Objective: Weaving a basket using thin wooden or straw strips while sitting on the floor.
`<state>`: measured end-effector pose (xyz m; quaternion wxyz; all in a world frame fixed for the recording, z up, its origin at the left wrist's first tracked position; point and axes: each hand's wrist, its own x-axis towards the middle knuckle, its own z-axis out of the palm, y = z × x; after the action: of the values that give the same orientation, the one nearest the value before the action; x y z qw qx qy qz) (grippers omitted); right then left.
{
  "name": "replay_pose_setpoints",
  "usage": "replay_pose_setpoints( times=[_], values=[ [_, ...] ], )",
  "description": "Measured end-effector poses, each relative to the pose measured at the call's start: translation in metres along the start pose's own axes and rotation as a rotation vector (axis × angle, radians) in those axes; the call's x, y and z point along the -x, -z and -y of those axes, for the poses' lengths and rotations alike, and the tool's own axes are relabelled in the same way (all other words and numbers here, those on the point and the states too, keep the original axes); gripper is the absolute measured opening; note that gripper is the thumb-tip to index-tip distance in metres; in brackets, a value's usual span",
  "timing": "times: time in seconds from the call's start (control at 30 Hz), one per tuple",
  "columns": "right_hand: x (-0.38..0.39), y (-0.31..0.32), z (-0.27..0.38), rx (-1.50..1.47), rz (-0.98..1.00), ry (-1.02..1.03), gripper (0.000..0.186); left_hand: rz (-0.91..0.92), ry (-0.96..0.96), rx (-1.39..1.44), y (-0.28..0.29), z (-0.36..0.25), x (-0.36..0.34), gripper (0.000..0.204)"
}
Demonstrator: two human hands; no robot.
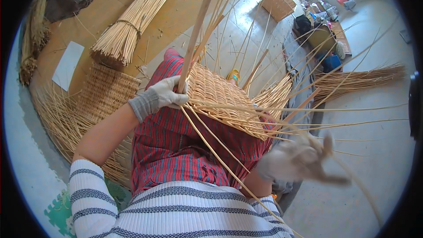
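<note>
On my lap, over a red striped cloth (176, 150), lies a woven wicker panel (224, 99) with long loose willow rods fanning out from its edges. My left hand (169, 93), in a pale work glove, is closed on the panel's left corner, where a flat wooden stake (197, 39) stands up against its fingers. Off the panel's right edge is my gloved right hand (304, 158), smeared by motion. Some of its fingers seem spread. A blurred rod (363, 189) curves past it; whether the hand grips this rod is not visible.
A tied bundle of rods (136, 20) lies ahead on the left, near another woven piece (108, 90) and loose rods (57, 119). To the right is a brushy rod bundle (361, 79). A wicker box (278, 5) and piled household items (321, 31) stand farther off.
</note>
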<state>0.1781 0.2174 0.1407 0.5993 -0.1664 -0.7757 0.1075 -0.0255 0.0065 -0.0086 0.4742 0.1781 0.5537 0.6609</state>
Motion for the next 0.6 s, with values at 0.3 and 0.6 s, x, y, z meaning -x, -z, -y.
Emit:
replay_pose_setpoints(
  times=[0.3,0.6],
  values=[
    [0.053,-0.214,0.064,-0.742,0.983,-0.872,0.028,-0.248,-0.169,-0.029,-0.012,0.029,-0.003,0.026],
    [0.041,-0.182,0.021,-1.087,1.241,-0.754,0.037,-0.645,-0.299,-0.4,-0.027,0.04,-0.016,0.045]
  ],
)
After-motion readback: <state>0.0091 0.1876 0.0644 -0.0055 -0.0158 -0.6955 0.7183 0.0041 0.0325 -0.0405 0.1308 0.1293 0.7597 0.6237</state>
